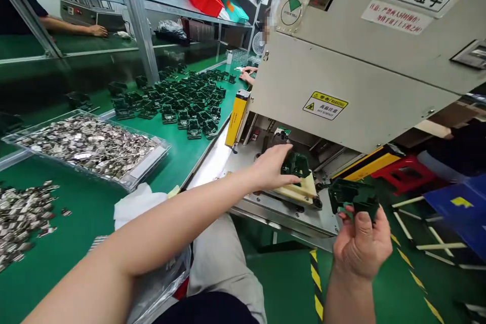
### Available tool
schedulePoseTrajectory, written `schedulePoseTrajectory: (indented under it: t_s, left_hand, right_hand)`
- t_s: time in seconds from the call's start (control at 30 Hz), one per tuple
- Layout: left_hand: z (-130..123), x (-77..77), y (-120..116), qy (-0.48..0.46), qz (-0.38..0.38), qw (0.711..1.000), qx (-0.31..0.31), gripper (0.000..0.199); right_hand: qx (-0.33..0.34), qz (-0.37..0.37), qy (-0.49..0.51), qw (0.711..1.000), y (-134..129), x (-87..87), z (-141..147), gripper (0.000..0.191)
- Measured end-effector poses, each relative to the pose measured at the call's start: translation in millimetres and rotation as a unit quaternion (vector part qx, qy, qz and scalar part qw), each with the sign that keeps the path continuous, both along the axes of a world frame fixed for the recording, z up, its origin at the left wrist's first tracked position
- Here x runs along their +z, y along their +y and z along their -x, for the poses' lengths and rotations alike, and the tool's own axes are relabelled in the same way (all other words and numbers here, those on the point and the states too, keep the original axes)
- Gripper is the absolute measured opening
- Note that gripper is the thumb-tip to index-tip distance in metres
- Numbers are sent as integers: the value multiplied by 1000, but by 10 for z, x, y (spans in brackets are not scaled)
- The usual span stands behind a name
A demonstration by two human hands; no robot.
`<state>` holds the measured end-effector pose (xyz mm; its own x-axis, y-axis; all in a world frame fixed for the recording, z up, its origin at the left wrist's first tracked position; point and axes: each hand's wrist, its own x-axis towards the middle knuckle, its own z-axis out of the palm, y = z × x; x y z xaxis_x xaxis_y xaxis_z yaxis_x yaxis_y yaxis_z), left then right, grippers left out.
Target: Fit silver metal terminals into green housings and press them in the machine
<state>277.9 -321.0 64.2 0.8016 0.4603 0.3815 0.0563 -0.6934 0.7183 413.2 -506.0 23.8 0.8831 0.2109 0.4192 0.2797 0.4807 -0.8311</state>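
Note:
My left hand (274, 168) reaches into the press machine (304, 91), its thumb and fingers around a dark green plastic part (296, 164) at the cream-coloured fixture (298, 192). To the right, beside the machine's metal base, my right hand (362, 238) holds another dark green part (353, 195) between thumb and fingers, palm up. The underside of each part is partly hidden by the fingers or the fixture.
A clear tray (87, 144) of small metal pieces stands on the green bench at left, with loose metal pieces (23, 217) nearer. Many dark green parts (182, 96) lie behind. A yellow guard (237, 119) flanks the machine opening. Other people's hands show farther back.

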Motion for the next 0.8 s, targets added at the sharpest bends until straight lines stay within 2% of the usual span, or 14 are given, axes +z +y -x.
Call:
schedulePoseTrajectory:
  t_s: [0.07, 0.1, 0.13, 0.2, 0.27, 0.37, 0.43, 0.47, 0.57, 0.63, 0.67, 0.8]
  left_hand:
    - [-251, 28, 30, 17, 39, 999, -4, 77]
    - [-299, 38, 41, 9, 70, 997, 2, 76]
    - [-292, 45, 52, -9, 108, 994, 13, 76]
    - [-122, 52, 71, -65, 192, 979, 32, 76]
    - [222, 38, 93, -103, 258, 960, 36, 72]
    - [915, -78, 122, -67, 295, 952, 45, 62]
    - [1365, -243, 123, -8, 313, 948, 53, 57]
    - [1553, -348, 117, 21, 322, 945, 54, 57]
    - [1897, -684, 91, 80, 331, 938, 63, 57]
    - [1943, -856, 85, 99, 335, 935, 55, 57]
    - [1928, -913, 85, 103, 345, 932, 40, 57]
    - [1805, -964, 78, 102, 357, 928, -24, 61]
  right_hand:
    - [11, 17, -15, 1000, 7, 25, -96, 55]
    - [15, 29, -29, 999, 27, 30, -134, 55]
    - [18, 43, -50, 998, 57, 34, -171, 56]
    - [37, 83, -107, 990, 146, 52, -247, 58]
    - [76, 158, -177, 968, 264, 100, -328, 61]
    - [138, 324, -272, 895, 462, 225, -433, 61]
    - [168, 402, -306, 846, 592, 308, -473, 59]
    - [181, 423, -312, 831, 651, 337, -482, 59]
    - [199, 440, -307, 820, 747, 328, -495, 63]
    - [165, 446, -319, 820, 670, 235, -510, 65]
    - [127, 449, -333, 819, 571, 170, -519, 65]
    - [-145, 455, -347, 807, -92, -121, -522, 59]
